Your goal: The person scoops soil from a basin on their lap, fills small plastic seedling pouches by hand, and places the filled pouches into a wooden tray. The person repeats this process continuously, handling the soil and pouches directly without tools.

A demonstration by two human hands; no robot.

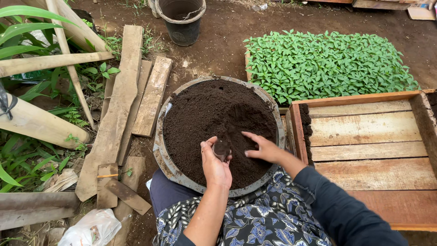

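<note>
So from my feed, the biggest thing in view is the wooden crate [364, 150] on the right, slatted bottom mostly bare, with one dark row of soil-filled little pots [306, 132] tucked along its left wall. Behind it sits a dense bed of green seedlings [327, 64]. Over on the left there's a jumble of wooden planks [123, 109] lying on the dirt, and a black bucket [181, 20] stands at the top.

Dead center is the round basin [160, 150], heaped with dark soil [214, 114], resting right against the person's knees.

Now the hands. The left hand [215, 166] is curled around a small soil-filled pot [221, 148], holding it upright just over the near part of the soil heap, so that grip is closed on the pot. The right hand [262, 148] is just beside it, fingers spread loose and flat on the soil surface, not gripping anything as far as I can see. A white plastic bag [88, 228] lies crumpled bottom left.
</note>
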